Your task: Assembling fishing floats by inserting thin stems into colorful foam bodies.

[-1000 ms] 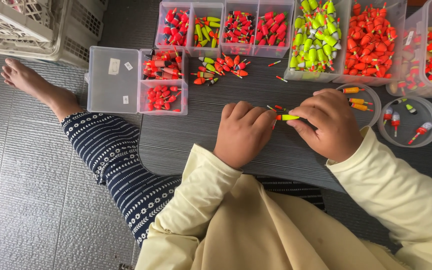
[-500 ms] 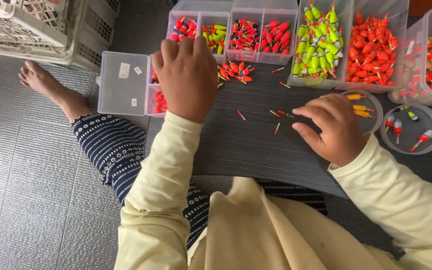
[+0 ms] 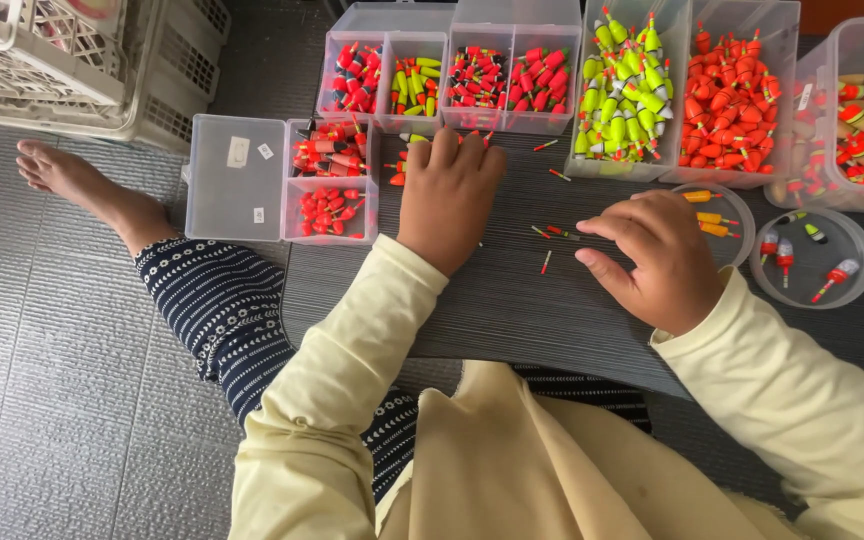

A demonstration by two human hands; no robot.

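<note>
Bright even light, soft faint shadows, sharp focus, vivid colours, slight wide-angle edge distortion

Left hand (image 3: 449, 198) palm-down on dark board (image 3: 512, 310), fingertips over loose red floats (image 3: 399, 172). Right hand (image 3: 652, 258) curled near thin sticks (image 3: 550, 235). Compartment boxes (image 3: 452, 75) along far edge.

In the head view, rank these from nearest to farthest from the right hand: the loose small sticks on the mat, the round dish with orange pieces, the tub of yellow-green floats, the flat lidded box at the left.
From the right hand:
1. Loose small sticks, just left of its fingertips.
2. Round dish with orange pieces, just beyond the hand, partly under the knuckles; nearly level with the first.
3. Tub of yellow-green floats, farther up.
4. Flat lidded box, far left, past the left hand.
</note>
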